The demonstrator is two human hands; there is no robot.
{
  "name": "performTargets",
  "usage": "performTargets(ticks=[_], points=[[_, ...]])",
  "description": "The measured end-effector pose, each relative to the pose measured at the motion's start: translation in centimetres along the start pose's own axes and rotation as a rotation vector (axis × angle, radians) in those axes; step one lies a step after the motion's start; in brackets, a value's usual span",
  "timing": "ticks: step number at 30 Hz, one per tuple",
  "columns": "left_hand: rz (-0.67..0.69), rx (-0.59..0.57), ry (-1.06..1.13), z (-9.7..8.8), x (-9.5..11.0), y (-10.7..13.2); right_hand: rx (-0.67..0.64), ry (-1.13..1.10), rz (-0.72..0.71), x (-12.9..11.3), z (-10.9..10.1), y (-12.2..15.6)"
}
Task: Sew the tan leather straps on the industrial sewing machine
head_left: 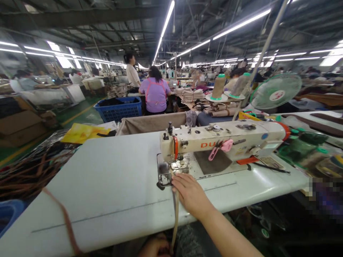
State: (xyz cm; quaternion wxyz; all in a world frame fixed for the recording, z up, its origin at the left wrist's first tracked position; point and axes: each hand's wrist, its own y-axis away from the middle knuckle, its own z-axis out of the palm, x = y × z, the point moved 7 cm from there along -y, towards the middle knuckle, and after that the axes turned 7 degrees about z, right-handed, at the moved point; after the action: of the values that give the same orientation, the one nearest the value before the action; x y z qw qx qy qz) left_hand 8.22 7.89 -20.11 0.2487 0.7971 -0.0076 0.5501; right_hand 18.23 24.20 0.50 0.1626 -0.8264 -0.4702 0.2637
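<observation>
My right hand (pixel 190 194) lies flat on the white sewing table (pixel 112 178), fingers stretched out, pressing a narrow tan strap (pixel 176 210) just in front of the needle plate (pixel 174 167) of a cream sewing machine (pixel 222 141). The strap runs from the presser foot over the table's front edge. My left hand (pixel 155 247) is below that edge, closed around the hanging strap. A brown strap (pixel 64 217) trails across the table's left part.
A heap of brown straps (pixel 29 171) lies left of the table, above a blue bin (pixel 9 214). A green fan (pixel 276 91) and thread cones (pixel 218 85) stand behind the machine. Other workers sit and stand beyond a blue crate (pixel 118 109).
</observation>
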Motion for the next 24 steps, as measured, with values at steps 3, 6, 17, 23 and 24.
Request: performTargets(ticks=[3,6,17,23,24], points=[[0.063,0.050,-0.029,0.1,-1.8,-0.6,-0.013,0.006,-0.011,-0.1,-0.1,-0.2],[0.120,0.066,-0.036,0.2,-2.5,-0.8,-0.030,0.017,-0.022,-0.3,-0.3,-0.3],[0.119,0.053,-0.041,0.1,-3.1,-1.0,-0.012,0.038,-0.057,-0.4,-0.4,-0.4],[0.184,0.128,-0.064,0.1,-3.0,-1.0,0.063,0.134,-0.201,-0.7,-0.3,-0.5],[0.211,0.141,-0.073,0.1,-3.2,-1.2,0.087,0.147,-0.233,-0.6,-0.2,-0.5]])
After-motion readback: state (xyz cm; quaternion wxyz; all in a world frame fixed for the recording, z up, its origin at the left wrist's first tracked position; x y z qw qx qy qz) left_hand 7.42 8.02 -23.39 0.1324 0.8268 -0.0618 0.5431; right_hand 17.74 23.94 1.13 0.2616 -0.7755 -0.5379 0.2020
